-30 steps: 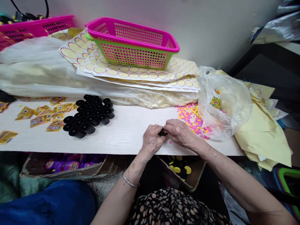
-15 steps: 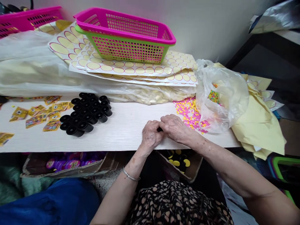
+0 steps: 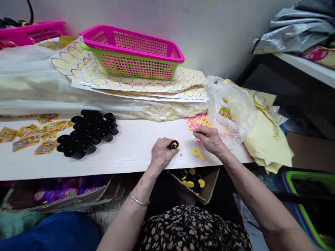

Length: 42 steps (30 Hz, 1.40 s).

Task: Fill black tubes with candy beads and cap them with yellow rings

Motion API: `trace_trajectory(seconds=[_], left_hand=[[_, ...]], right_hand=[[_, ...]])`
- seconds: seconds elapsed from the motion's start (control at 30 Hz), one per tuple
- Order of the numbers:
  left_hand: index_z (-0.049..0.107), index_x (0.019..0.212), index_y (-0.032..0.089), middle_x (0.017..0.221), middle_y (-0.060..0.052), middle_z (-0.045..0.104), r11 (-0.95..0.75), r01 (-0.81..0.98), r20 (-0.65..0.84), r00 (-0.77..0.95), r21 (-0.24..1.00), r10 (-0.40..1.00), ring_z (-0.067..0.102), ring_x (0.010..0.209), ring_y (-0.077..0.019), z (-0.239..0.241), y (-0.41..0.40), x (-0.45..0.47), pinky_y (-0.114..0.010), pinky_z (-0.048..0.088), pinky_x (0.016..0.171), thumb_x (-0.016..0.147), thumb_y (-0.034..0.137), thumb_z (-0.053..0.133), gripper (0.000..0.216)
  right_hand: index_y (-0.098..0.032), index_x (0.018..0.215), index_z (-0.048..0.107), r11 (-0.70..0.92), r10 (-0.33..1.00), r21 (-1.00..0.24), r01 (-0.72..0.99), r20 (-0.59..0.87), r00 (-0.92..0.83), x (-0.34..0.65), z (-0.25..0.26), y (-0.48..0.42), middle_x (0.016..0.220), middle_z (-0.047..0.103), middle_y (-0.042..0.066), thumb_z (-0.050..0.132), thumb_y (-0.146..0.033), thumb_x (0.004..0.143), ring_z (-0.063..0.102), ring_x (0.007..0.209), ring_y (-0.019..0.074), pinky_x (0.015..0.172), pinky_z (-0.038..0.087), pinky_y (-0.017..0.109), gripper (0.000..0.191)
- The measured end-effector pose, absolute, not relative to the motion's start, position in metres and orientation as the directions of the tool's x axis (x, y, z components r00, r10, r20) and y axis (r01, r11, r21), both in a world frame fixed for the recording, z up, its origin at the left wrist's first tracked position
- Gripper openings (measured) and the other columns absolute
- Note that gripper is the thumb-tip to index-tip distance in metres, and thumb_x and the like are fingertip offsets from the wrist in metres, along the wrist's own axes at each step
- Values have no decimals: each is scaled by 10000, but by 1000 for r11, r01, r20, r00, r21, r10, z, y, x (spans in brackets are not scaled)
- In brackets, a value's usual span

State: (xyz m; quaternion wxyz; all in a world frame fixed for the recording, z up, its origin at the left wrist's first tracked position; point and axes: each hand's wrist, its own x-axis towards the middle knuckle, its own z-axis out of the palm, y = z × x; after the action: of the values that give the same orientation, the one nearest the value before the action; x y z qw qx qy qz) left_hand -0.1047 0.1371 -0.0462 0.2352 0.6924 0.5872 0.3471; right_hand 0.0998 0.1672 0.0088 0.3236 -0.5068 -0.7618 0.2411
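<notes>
My left hand [image 3: 161, 152] is closed around a small black canister [image 3: 171, 146], its open mouth tilted up and showing pink and yellow bits inside. To the right, my right hand [image 3: 209, 138] has its fingers curled and pressed together, close to the front of a pile of small pink and yellow candies [image 3: 195, 122]. A few pink pieces [image 3: 199, 141] show just under its fingers; whatever it holds is hidden. Between the hands lie a yellow plastic piece with a ring and a short stem [image 3: 196, 152] and a single pink bit [image 3: 180, 155].
Several black canisters [image 3: 89, 134] stand grouped on the left, beside yellow printed packets [image 3: 31, 137]. Behind are a pink-and-green basket [image 3: 136, 66] on sticker sheets [image 3: 112, 83] and a clear bag [image 3: 235, 115]. Below the table edge sits a cardboard box [image 3: 211, 184] with yellow-and-black pieces.
My hands, together around something black before, are now apart. The right has moved toward the candies, and the canister's mouth and the yellow piece now show. The view has shifted.
</notes>
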Motion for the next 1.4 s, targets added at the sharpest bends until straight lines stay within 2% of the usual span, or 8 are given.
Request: trace_trajectory(seconds=[0.27, 0.4, 0.57, 0.9, 1.03, 1.13, 1.27, 1.4], left_hand=[[679, 796, 235, 796, 12, 653, -201, 628, 204, 69, 752, 977, 538, 809, -185, -49, 138, -106, -308, 423, 732, 582, 312, 751, 238], [685, 791, 239, 791, 15, 654, -187, 625, 183, 72, 758, 981, 539, 818, -182, -49, 138, -105, -301, 420, 738, 573, 322, 762, 245], [691, 794, 231, 776, 5, 656, -186, 627, 175, 81, 757, 981, 526, 797, -178, -46, 138, -105, -293, 403, 718, 605, 381, 732, 245], [699, 741, 213, 737, -7, 647, -192, 578, 170, 92, 793, 981, 512, 770, -172, -41, 135, -107, -300, 405, 743, 604, 238, 644, 150], [705, 835, 164, 692, -8, 635, -3, 200, -13, 77, 980, 997, 525, 656, -132, -31, 136, -116, -260, 415, 633, 603, 223, 615, 255], [695, 756, 111, 509, 11, 539, 241, -66, -235, 79, 968, 969, 429, 469, -80, -23, 135, -113, -219, 323, 462, 670, 361, 621, 274], [682, 659, 101, 480, 3, 537, 306, -130, -304, 33, 943, 952, 409, 422, -65, -18, 133, -99, -199, 272, 396, 651, 433, 658, 333], [690, 654, 120, 405, 21, 502, 301, -32, -302, -54, 953, 952, 396, 379, -65, -19, 134, -94, -195, 273, 379, 668, 381, 639, 266]], right_hand=[[-178, 766, 562, 322, 946, -242, 915, 45, -321, 111, -11, 109, 853, 553, 61, 550, -390, 828, 507, 797, 185, 670, 357, 286, 222], [-170, 810, 569, 340, 940, -308, 889, 106, -323, 99, -10, 115, 850, 544, 63, 495, -345, 872, 496, 793, 182, 695, 362, 291, 200], [-166, 935, 582, 545, 838, -401, 736, 233, -493, 72, 8, 133, 932, 562, 74, 505, -331, 874, 465, 872, 198, 763, 365, 313, 191], [-163, 842, 590, 589, 797, -260, 765, 32, -603, 41, 23, 143, 944, 541, 67, 478, -250, 869, 447, 867, 178, 752, 348, 303, 144], [-162, 813, 609, 531, 828, -360, 767, 26, -560, 39, 23, 144, 887, 533, 41, 520, -240, 835, 479, 820, 155, 677, 347, 276, 121], [-169, 756, 638, 416, 881, -571, 707, 62, -469, 38, 12, 148, 801, 522, 5, 611, -244, 758, 482, 711, 121, 625, 350, 256, 80], [-166, 711, 666, 123, 968, -900, 418, 15, -251, 37, -6, 150, 672, 533, -20, 742, -275, 599, 477, 610, 105, 542, 365, 235, 174], [-143, 740, 661, -207, 959, -977, 50, -212, -187, 35, -16, 148, 621, 590, 4, 709, -415, 636, 465, 499, 91, 411, 341, 212, 295]])
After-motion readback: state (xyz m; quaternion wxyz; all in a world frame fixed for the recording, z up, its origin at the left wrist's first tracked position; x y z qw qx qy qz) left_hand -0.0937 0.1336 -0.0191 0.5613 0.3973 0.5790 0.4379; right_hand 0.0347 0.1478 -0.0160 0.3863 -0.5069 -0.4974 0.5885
